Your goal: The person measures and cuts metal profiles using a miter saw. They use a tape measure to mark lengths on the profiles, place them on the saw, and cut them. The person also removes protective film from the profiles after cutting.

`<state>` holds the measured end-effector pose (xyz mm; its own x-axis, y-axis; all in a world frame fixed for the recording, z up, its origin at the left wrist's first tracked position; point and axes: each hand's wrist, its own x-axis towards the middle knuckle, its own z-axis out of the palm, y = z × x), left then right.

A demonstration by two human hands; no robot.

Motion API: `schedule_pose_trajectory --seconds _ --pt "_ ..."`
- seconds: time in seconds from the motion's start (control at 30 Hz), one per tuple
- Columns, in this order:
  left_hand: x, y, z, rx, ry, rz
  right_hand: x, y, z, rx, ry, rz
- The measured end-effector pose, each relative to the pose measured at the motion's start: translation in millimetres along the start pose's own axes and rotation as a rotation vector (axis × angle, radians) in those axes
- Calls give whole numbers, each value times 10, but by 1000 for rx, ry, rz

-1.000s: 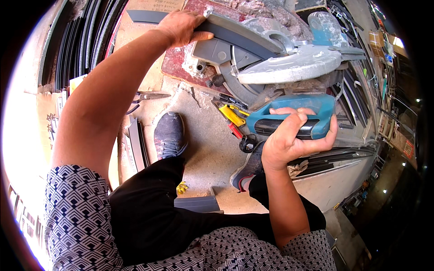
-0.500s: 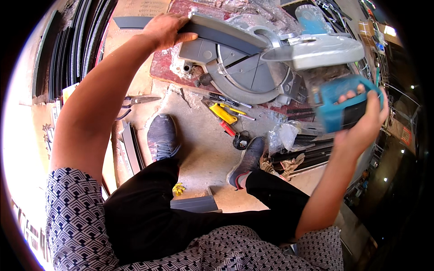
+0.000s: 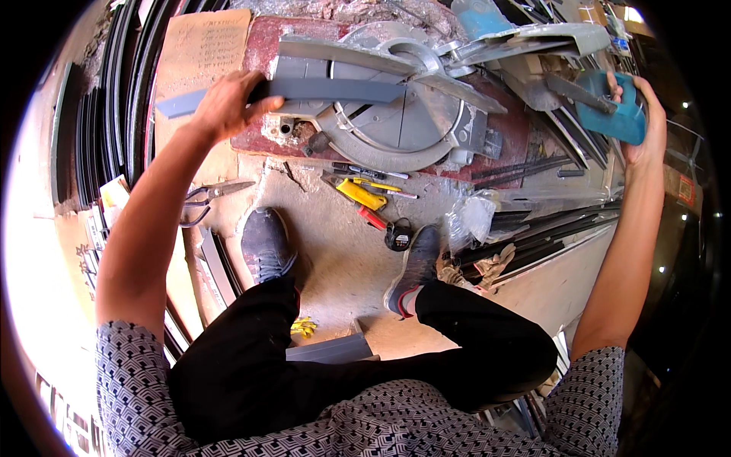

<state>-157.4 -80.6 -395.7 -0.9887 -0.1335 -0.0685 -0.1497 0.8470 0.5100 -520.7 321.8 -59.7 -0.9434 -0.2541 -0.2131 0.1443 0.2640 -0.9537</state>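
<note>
My left hand (image 3: 227, 108) is closed round a long dark grey profile strip (image 3: 343, 91), fingers over its far side and thumb at the near side. The strip lies crosswise over the round table of a mitre saw (image 3: 381, 131), apart from the metal fence (image 3: 320, 52) behind it. Its left end reaches out past my hand. At the far right, my right hand (image 3: 646, 133) grips the teal saw handle (image 3: 620, 122). The saw head with its silver guard (image 3: 533, 42) is swung up, clear of the strip.
Between saw and shoes lie a yellow utility knife (image 3: 361, 193), pens and a tape measure (image 3: 398, 234). Scissors (image 3: 217, 196) rest at left. Work gloves (image 3: 495, 266), clear plastic (image 3: 470, 221) and dark strips (image 3: 544, 242) lie at right. A written-on cardboard sheet (image 3: 202, 46) is behind my left hand.
My left hand has drawn the grey profile strip leftward and nearer, off the fence. My right hand has moved up and to the right with the saw handle; the head is raised higher.
</note>
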Motion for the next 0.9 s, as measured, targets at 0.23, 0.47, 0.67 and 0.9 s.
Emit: schedule_pose_trajectory --seconds 0.23,0.47,0.67,0.9 --pt "-666 176 -88 -155 149 19 257 -27 -205 -7 -6 61" --pt "-1045 306 -179 -330 286 -70 275 -19 -249 -6 -40 59" --pt "-1146 377 -260 -377 321 -131 219 10 -152 -14 -26 40" --pt "-1156 432 -290 -358 341 -112 193 33 -95 -28 18 30"
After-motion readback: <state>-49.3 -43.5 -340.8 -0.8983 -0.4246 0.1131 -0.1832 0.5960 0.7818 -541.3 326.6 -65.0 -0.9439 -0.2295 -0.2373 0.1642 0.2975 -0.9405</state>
